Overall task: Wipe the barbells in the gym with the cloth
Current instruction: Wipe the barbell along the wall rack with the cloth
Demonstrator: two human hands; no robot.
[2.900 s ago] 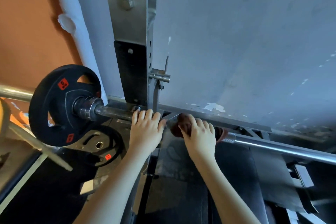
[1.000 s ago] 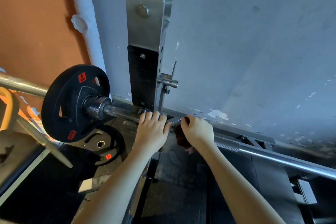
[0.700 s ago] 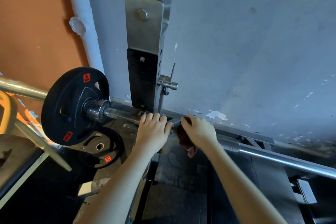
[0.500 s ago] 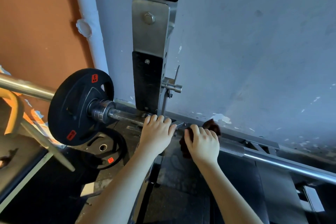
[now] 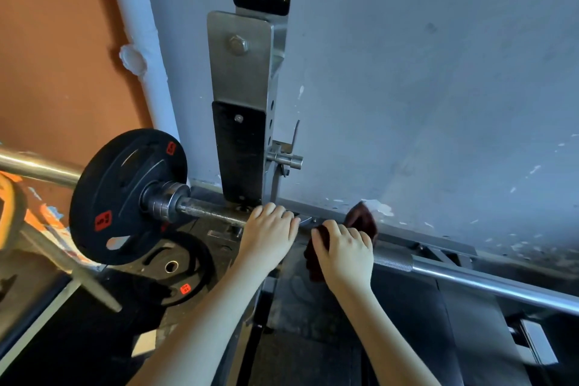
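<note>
A steel barbell [image 5: 488, 283] lies across the rack from the left down to the right, with a black weight plate [image 5: 125, 194] on its left sleeve. My left hand [image 5: 269, 236] grips the bar just right of the rack upright. My right hand [image 5: 346, 255] holds a dark red cloth [image 5: 363, 221] wrapped over the bar, close beside my left hand. Part of the cloth sticks up behind my fingers and part hangs below the bar.
The grey rack upright [image 5: 247, 103] with a side pin [image 5: 286, 161] stands right behind my left hand. A second black plate [image 5: 175, 269] lies on the floor under the loaded one. A grey wall [image 5: 438, 88] and a white pipe [image 5: 141, 50] are behind; a bench pad [image 5: 407, 323] lies below.
My right hand has slid the cloth back and forth along the bar near the upright, and now sits slightly further right with cloth poking up behind it. My left hand keeps its grip.
</note>
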